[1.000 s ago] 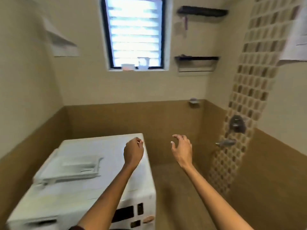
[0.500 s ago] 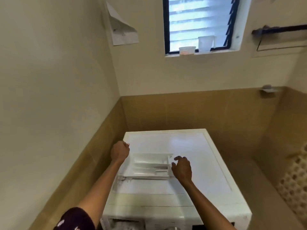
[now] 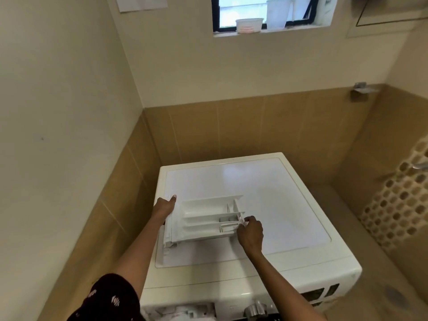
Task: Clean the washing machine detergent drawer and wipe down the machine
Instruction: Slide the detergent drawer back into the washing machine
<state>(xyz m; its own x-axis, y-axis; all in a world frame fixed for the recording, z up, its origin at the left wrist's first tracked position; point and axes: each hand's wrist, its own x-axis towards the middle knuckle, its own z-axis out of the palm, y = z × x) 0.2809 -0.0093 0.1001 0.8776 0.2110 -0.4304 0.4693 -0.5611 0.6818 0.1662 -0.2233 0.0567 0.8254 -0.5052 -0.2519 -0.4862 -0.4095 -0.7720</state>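
A white detergent drawer (image 3: 203,218), with several compartments, lies on top of the white washing machine (image 3: 273,195) near its left side. My left hand (image 3: 165,206) holds the drawer's left end panel, thumb up along its edge. My right hand (image 3: 250,232) grips the drawer's right end with curled fingers. The empty drawer slot (image 3: 180,311) shows at the machine's front, bottom of the view, beside a silver dial (image 3: 256,309).
The machine stands in a tiled corner, with a wall close on the left. A window sill (image 3: 271,31) above holds a white tub (image 3: 249,25) and a cup (image 3: 278,13). Shower fittings (image 3: 420,165) are on the right wall, with brown floor below.
The view has swung down and closer to the machine. Both hands have reached the drawer and taken hold of its two ends.
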